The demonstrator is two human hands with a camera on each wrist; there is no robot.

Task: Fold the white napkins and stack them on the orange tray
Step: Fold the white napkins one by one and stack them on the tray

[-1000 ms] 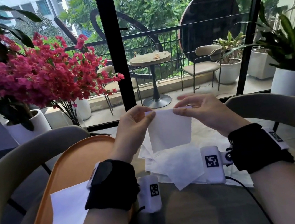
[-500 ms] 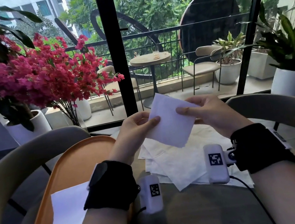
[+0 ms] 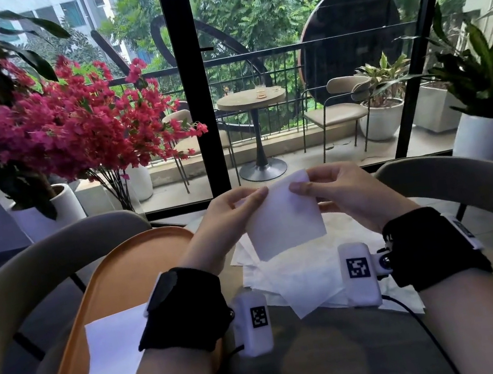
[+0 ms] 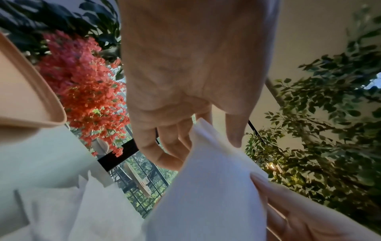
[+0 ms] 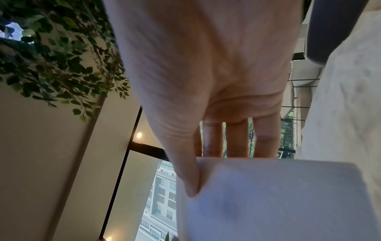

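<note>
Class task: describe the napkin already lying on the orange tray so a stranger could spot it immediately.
Find the orange tray left of the person's arms. On its near end lies a flat white napkin, partly under the left forearm. Unlike the loose napkins on the table, it alone lies on orange.

This is looking like a cafe or a sitting room with a balcony. Big glass doors [image 3: 299, 63] are opening onto it, where a small round table [image 3: 251, 98] is standing between two chairs [image 3: 336, 106]. Potted plants [image 3: 485, 101] and pink flowers [image 3: 72, 131] are sitting by the glass
</note>
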